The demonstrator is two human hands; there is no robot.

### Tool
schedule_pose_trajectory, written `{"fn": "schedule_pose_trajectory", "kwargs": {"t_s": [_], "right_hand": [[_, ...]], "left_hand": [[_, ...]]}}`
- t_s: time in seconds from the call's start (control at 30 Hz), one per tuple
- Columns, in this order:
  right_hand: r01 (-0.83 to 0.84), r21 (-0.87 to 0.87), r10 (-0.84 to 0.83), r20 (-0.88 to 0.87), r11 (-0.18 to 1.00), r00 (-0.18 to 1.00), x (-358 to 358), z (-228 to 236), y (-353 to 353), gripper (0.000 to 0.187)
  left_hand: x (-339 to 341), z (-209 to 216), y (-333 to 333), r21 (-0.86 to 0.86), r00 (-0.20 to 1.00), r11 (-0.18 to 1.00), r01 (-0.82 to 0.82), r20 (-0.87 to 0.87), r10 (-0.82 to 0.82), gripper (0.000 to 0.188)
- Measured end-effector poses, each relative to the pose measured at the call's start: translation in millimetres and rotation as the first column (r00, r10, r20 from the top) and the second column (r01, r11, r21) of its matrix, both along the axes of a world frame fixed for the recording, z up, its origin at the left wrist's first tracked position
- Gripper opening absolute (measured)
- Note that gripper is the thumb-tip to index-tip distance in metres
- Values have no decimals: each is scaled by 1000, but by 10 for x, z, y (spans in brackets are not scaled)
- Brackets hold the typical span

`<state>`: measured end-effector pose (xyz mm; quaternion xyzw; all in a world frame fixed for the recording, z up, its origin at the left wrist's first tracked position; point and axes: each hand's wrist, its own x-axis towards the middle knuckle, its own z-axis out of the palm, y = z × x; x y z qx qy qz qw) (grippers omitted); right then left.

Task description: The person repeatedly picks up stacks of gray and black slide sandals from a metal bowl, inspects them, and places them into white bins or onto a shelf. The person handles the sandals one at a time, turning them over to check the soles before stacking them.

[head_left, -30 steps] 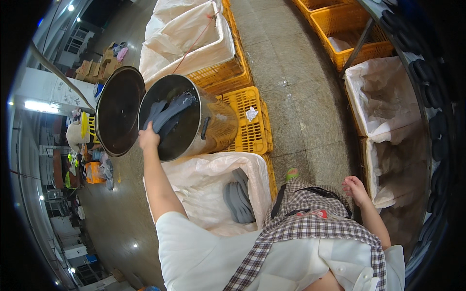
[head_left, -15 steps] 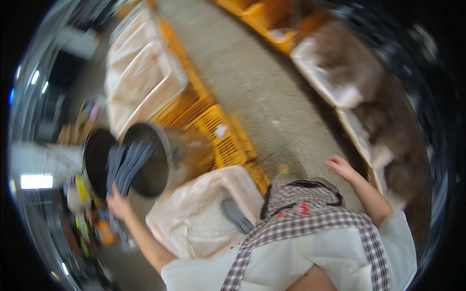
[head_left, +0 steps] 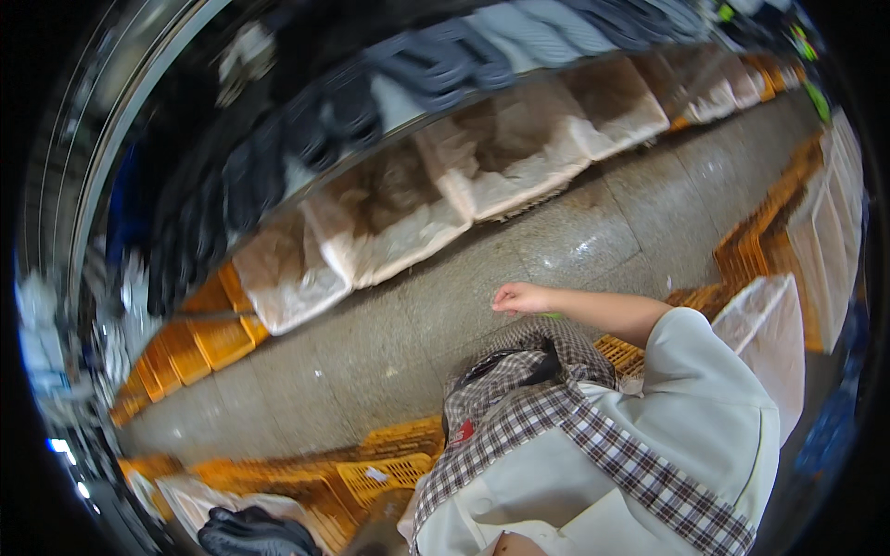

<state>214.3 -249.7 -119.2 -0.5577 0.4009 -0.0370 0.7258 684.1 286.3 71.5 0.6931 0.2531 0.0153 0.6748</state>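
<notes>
The fingers (head_left: pixel 501 302) of the right hand (head_left: pixel 524 298) are relaxed and partly bent; no object is seen to be grasped by them. The hand is held above the tiled floor (head_left: pixel 389 324), just beyond the checked apron (head_left: pixel 496 454), and no crate is touched. The left hand is not shown, so the state of its fingers cannot be told.

A dark grey bundle (head_left: pixel 255 533) is located at the lower left edge, against a white-lined crate (head_left: pixel 190 500). Whether it is rested inside the crate or held above it cannot be determined. Beside it, a white scrap (head_left: pixel 376 473) is seen on an orange slatted crate (head_left: pixel 408 471).

Across the aisle, dark grey pieces (head_left: pixel 436 69) and lighter grey pieces (head_left: pixel 542 30) are laid in a long row on the bench (head_left: pixel 395 100). Judged from this row, much of the laying-out there is already done; the lower-left bundle is not placed on the bench. Lined crates (head_left: pixel 408 250) are stationed below, and their depths are too shadowed for any contents to be confirmed.
</notes>
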Motion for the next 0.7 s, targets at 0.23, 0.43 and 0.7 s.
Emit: {"fn": "schedule_pose_trajectory", "kwargs": {"t_s": [0.23, 0.43, 0.7], "right_hand": [[597, 128, -579, -155, 792, 801, -2105, -366, 111, 34], [838, 174, -804, -238, 517, 546, -3267, -282, 581, 35], [959, 248, -942, -267, 135, 202, -3331, -529, 1159, 25]], "left_hand": [[-598, -1198, -3659, -526, 695, 849, 53, -591, -409, 25], [-3036, -1920, -6568, -694, 80, 566, 446, -599, -797, 30], [-6160, -2034, -8953, -436, -391, -146, 888, -549, -739, 54]]}}
